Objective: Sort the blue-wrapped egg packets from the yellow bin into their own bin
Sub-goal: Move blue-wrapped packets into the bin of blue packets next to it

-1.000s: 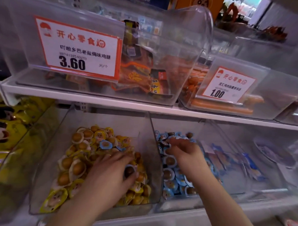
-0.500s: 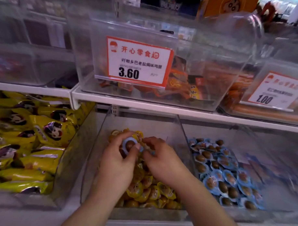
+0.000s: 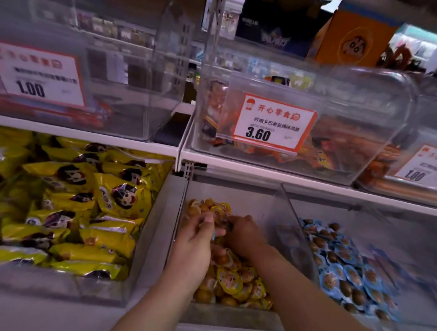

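Note:
Yellow-wrapped egg packets (image 3: 232, 278) fill a clear bin (image 3: 287, 213) on the lower shelf. Both my hands are inside it, over the middle of the pile. My left hand (image 3: 194, 245) pinches a blue-wrapped egg packet (image 3: 213, 236), of which only a thin blue edge shows between thumb and fingers. Just to its right, my right hand (image 3: 243, 235) has its fingers curled down into the yellow packets; what they hold is hidden and blurred. The neighbouring clear bin (image 3: 393, 236) on the right holds several blue-wrapped egg packets (image 3: 345, 274).
A bin of large yellow snack bags (image 3: 73, 210) stands to the left. The white shelf edge (image 3: 262, 168) above carries clear bins with price tags 3.60 (image 3: 273, 123) and 1.00 (image 3: 36, 72), overhanging the egg bins.
My view swung left. My right hand left the blue bin and came into the yellow bin beside my left hand, which lifted a blue packet off the pile and still holds it.

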